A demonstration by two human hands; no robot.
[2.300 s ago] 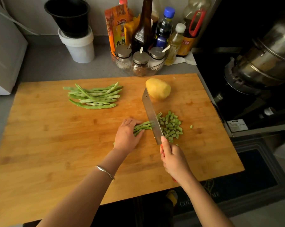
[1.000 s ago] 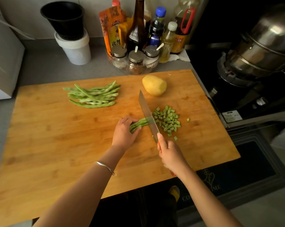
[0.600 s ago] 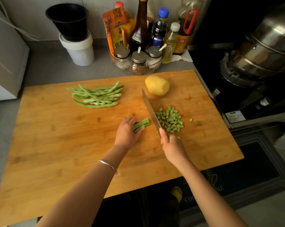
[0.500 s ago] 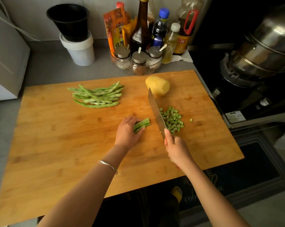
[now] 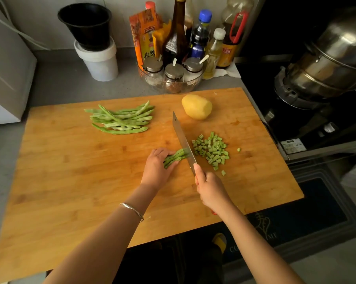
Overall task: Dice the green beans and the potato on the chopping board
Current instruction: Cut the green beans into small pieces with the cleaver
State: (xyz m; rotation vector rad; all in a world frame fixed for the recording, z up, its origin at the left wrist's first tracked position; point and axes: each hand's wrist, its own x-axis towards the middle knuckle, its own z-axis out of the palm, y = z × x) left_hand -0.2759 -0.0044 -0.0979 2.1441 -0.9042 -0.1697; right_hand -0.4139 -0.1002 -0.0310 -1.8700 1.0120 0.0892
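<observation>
The chopping board fills most of the view, lying on a grey surface, and both hands work over its middle. Far to the right of the right hand, off the board, stands a steel pot on a dark stove. Well beyond the left hand, on the surface behind the board, a black pot sits in a white tub; beyond the right hand a cluster of bottles stands behind a glass bowl holding lidded jars.

The left hand lies knuckles up, its fingers curled over a bundle of beans and pinning it to the board. The right hand, just to the right of it and nearer the person, is wrapped round the handle of a knife, forefinger laid along the blade. The blade runs away from that hand, and its edge meets the free end of the bundle.

A heap of whole green beans lies on the board beyond the left hand and slightly to its left. The potato — whole and yellow — rests just past the knife's tip. The diced pieces form a loose pile right of the blade, ahead of the right hand, with a few strays at its edge. A thin bracelet circles the left wrist.
</observation>
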